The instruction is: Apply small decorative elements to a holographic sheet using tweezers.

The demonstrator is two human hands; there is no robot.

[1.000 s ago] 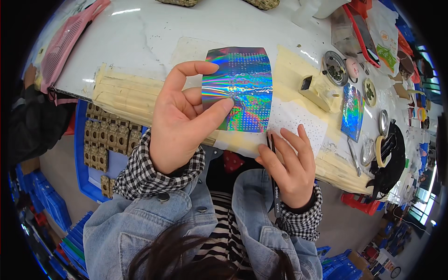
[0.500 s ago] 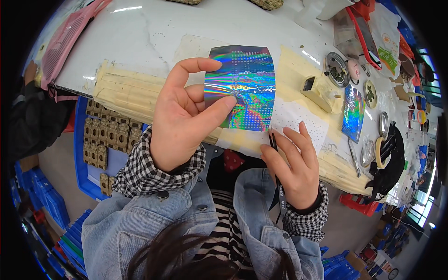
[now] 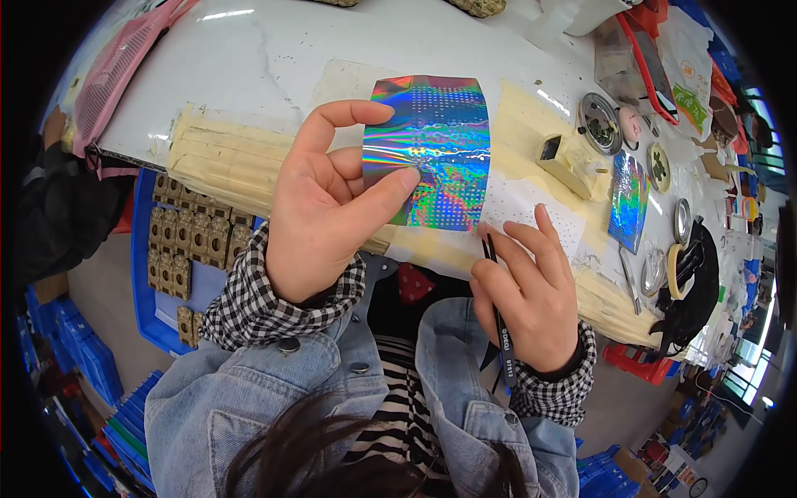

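Note:
My left hand point(image 3: 311, 220) pinches a shiny rainbow-coloured holographic sheet point(image 3: 452, 137) by its left side, thumb in front. Rows of small dots cover much of the sheet, which bows slightly and is held up above the table. Black tweezers point(image 3: 501, 332) lie in my right hand point(image 3: 540, 311), gripped by the thumb and fingers. Their tips are close to the sheet's lower right corner; whether they touch it I cannot tell. Under and beside the sheet, a white paper point(image 3: 548, 217) with small dark dots rests on the table.
To the right are a cream block-like holder point(image 3: 573, 166), a round metal dish point(image 3: 599, 123), a second holographic sheet point(image 3: 628, 203) and silver tweezers point(image 3: 630, 282). A blue tray point(image 3: 148, 311) of patterned brown pieces sits below the table's left edge. Another person's dark sleeve point(image 3: 70, 212) shows far left.
My right hand has shifted slightly right, and the tweezers moved with it. The sheet has tilted a little, its colours changing, while my left hand keeps its pinch.

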